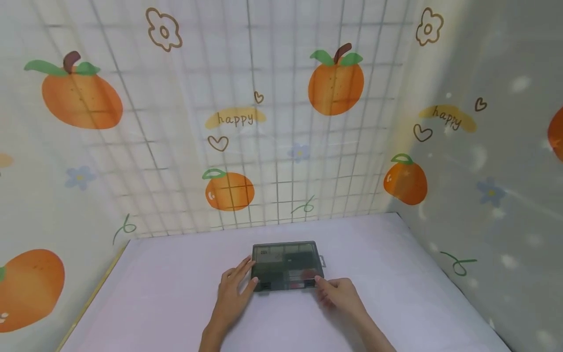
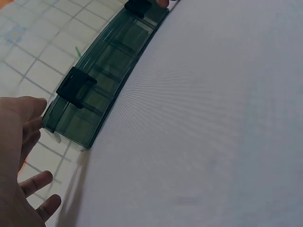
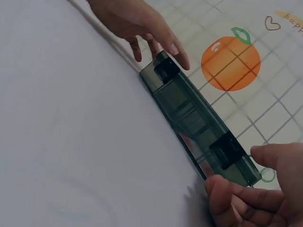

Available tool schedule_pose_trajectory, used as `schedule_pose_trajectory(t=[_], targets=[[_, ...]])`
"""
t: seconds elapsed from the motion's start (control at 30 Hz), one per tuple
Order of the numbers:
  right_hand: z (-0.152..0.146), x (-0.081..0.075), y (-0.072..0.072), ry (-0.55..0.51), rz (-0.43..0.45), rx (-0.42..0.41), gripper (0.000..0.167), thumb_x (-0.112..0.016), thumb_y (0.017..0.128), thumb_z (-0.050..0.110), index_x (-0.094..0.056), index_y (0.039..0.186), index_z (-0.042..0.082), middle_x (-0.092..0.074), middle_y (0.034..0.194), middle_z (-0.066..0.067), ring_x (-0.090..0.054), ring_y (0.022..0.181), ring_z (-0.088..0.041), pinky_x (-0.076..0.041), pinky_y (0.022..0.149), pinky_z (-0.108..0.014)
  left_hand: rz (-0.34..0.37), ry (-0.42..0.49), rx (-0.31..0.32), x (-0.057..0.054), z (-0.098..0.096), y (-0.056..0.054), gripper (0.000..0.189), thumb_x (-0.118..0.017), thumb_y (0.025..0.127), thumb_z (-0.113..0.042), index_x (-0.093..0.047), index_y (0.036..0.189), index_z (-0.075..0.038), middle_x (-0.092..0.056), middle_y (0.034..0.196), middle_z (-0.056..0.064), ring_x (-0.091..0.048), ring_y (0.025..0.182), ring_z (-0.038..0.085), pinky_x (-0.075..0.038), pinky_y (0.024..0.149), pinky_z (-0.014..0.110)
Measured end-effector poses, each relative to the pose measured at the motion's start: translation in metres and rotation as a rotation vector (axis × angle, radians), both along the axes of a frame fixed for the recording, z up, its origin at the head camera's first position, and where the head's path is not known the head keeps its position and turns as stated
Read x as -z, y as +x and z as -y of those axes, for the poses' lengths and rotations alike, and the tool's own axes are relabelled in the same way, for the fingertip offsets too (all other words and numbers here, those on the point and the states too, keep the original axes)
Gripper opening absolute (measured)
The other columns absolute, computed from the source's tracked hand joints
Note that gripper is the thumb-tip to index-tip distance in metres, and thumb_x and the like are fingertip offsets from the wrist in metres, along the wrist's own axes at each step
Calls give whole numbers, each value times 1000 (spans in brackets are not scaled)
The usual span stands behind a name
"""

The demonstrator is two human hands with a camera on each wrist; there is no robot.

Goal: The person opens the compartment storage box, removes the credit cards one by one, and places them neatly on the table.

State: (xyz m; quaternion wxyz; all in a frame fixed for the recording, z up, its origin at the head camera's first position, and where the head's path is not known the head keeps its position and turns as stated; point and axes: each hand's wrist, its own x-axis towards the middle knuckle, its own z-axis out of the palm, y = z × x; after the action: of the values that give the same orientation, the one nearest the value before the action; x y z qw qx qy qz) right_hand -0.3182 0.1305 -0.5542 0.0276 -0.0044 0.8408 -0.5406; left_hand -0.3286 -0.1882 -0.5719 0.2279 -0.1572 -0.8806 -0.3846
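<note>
Ideally, steady the box (image 1: 281, 266) flat on the worktop (image 1: 176, 274): the left grip (image 1: 233, 293), fingers spread, rests at its left side; the right grip (image 1: 340, 293) pinches its front right corner, where light, even pressure should prevent sliding.

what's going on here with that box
A person has both hands on a dark see-through box lying flat on a white table. The left hand has its fingers against the left side, while the right hand pinches the near right corner, beside one of the two front latches. The lid looks shut, and dividers show through the walls, though the contents are hard to make out.
</note>
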Motion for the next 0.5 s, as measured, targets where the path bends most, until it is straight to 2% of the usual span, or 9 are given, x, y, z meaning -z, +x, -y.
schedule_pose_trajectory(t=[0.07, 0.2, 0.5], targets=[[1, 0, -1, -57, 19, 3, 54, -61, 97, 51, -76, 84, 0, -71, 68, -6, -68, 58, -20, -55, 55, -29, -3, 9, 2, 0, -1, -1, 46, -69, 97, -26, -59, 141, -15, -48, 152, -1, -46, 122, 30, -37, 98, 63], [4, 2, -2, -167, 75, -50, 58, -59, 98, 50, -74, 90, -5, -73, 73, -11, -70, 59, -22, -58, 57, -30, 21, 32, 7, 3, -2, -2, 43, -69, 97, -26, -62, 139, -17, -49, 150, -4, -46, 120, 26, -38, 96, 60], [11, 3, -3, -329, 173, -82, 60, -61, 98, 50, -71, 95, -10, -73, 78, -14, -69, 61, -17, -58, 57, -27, 84, 44, 7, 6, -1, -2, 43, -66, 99, -34, -61, 140, -23, -49, 150, -10, -45, 121, 25, -39, 97, 61]])
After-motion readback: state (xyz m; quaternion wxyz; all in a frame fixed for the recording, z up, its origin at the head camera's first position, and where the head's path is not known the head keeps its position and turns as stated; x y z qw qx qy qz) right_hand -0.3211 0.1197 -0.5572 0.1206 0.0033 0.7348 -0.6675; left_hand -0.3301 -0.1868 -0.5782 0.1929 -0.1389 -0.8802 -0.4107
